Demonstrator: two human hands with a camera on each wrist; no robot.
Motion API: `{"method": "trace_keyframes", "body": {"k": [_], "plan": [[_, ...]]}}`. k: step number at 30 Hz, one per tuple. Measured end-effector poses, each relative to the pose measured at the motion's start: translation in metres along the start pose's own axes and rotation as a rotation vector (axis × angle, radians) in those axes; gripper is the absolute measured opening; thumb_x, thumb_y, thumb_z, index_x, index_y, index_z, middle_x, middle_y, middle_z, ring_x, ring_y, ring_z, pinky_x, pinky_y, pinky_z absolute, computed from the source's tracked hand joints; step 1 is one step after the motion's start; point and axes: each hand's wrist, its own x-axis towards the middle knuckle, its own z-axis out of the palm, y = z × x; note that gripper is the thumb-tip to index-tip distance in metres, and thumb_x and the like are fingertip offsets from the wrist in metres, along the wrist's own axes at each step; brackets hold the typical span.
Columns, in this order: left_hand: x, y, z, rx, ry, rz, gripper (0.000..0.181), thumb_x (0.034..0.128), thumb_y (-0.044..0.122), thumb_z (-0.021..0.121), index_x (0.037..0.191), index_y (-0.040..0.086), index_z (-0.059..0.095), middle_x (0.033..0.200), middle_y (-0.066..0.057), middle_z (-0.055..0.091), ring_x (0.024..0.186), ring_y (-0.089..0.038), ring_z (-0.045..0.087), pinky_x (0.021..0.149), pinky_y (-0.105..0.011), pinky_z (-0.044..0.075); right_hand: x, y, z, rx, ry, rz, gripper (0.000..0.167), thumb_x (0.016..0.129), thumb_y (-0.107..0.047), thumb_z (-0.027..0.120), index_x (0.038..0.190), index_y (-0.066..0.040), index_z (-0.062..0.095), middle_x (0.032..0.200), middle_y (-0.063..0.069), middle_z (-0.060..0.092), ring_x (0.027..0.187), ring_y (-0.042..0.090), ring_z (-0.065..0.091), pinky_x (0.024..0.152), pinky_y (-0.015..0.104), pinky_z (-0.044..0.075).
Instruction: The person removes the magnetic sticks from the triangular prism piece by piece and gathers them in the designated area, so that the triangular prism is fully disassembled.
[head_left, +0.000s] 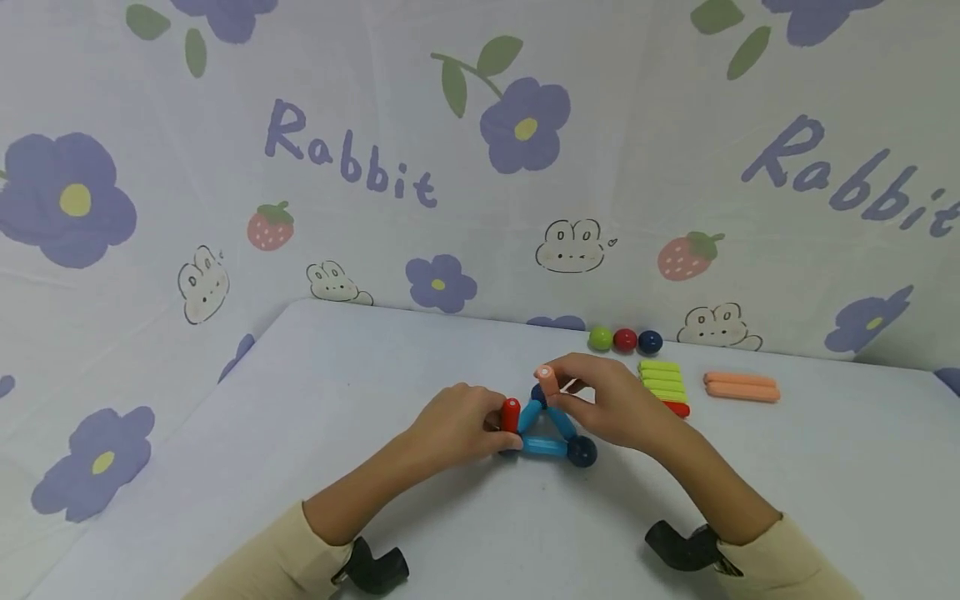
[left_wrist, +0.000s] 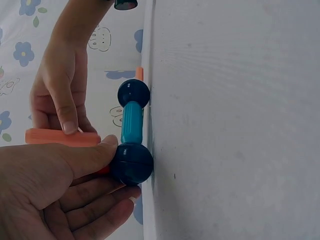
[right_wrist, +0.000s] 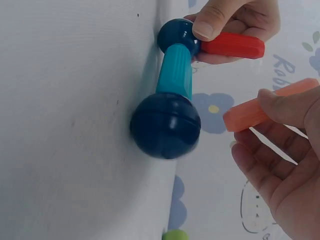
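Right between both hands sits a blue rod triangle with navy corner balls, on a white tabletop. Left hand is gripping one corner ball, red rod standing on it; right hand pinches an orange rod over the far corner (can't tell if it's touching). Past the right hand, three loose balls and yellow-green rods; beyond both hands, "Rabbit" flower-print cloth.
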Motion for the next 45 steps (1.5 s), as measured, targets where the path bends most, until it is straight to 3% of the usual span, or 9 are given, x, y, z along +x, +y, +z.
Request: {"method": "trace_keyframes", "body": {"k": [3, 7, 12, 17, 22, 31, 45], "plan": [[0.000, 0.000, 0.000, 0.003, -0.005, -0.011, 0.025, 0.0847, 0.029, 0.083, 0.090, 0.007, 0.072, 0.071, 0.007, 0.067, 0.063, -0.005, 0.058, 0.060, -0.020, 0.049, -0.010, -0.001, -0.006, -0.044, 0.015, 0.003, 0.030, 0.088, 0.001, 0.076, 0.115, -0.007, 0.069, 0.108, 0.003, 0.071, 0.097, 0.016, 0.067, 0.086, 0.037, 0.056], [0.000, 0.001, 0.001, 0.013, -0.006, -0.012, 0.025, 0.0848, 0.029, 0.083, 0.090, 0.007, 0.072, 0.072, 0.007, 0.067, 0.064, -0.005, 0.058, 0.061, -0.020, 0.048, -0.031, 0.002, -0.018, -0.148, -0.003, 0.033, 0.032, 0.087, -0.003, 0.077, 0.118, -0.009, 0.069, 0.104, -0.005, 0.069, 0.093, 0.012, 0.063, 0.083, 0.036, 0.056], [-0.001, 0.002, 0.000, 0.039, -0.002, -0.009, 0.026, 0.0850, 0.029, 0.083, 0.092, 0.007, 0.072, 0.074, 0.006, 0.069, 0.067, -0.006, 0.058, 0.062, -0.019, 0.048, -0.058, 0.012, -0.036, -0.273, -0.144, 0.165, 0.030, 0.085, -0.004, 0.079, 0.113, -0.012, 0.073, 0.099, -0.007, 0.067, 0.090, 0.014, 0.060, 0.080, 0.040, 0.056], [-0.002, 0.002, -0.001, 0.046, -0.002, -0.018, 0.026, 0.0852, 0.030, 0.083, 0.093, 0.007, 0.072, 0.077, 0.006, 0.070, 0.069, -0.007, 0.059, 0.064, -0.019, 0.048, -0.076, 0.024, -0.044, -0.321, -0.240, 0.277, 0.024, 0.083, -0.004, 0.081, 0.103, -0.015, 0.076, 0.097, -0.003, 0.070, 0.089, 0.017, 0.063, 0.080, 0.042, 0.057], [-0.002, 0.002, -0.001, 0.038, -0.005, -0.023, 0.025, 0.0852, 0.029, 0.083, 0.092, 0.008, 0.072, 0.074, 0.007, 0.068, 0.068, -0.007, 0.058, 0.063, -0.020, 0.048, -0.083, 0.028, -0.044, -0.340, -0.238, 0.310, 0.018, 0.081, -0.005, 0.083, 0.094, -0.015, 0.077, 0.087, -0.009, 0.067, 0.081, 0.013, 0.059, 0.079, 0.041, 0.057], [-0.001, 0.004, -0.001, 0.034, -0.008, -0.024, 0.024, 0.0854, 0.029, 0.083, 0.092, 0.008, 0.072, 0.075, 0.007, 0.068, 0.069, -0.007, 0.059, 0.064, -0.020, 0.048, -0.082, 0.029, -0.043, -0.375, -0.224, 0.400, 0.013, 0.079, -0.004, 0.083, 0.087, -0.013, 0.077, 0.081, -0.006, 0.066, 0.075, 0.013, 0.058, 0.074, 0.038, 0.058], [-0.002, 0.005, -0.001, 0.043, -0.011, -0.033, 0.025, 0.0852, 0.029, 0.083, 0.094, 0.007, 0.072, 0.076, 0.006, 0.068, 0.070, -0.008, 0.058, 0.063, -0.020, 0.048, -0.102, 0.049, -0.067, -0.459, -0.240, 0.439, 0.010, 0.082, -0.009, 0.082, 0.083, -0.016, 0.076, 0.076, -0.008, 0.062, 0.068, 0.011, 0.052, 0.061, 0.030, 0.049]]}}
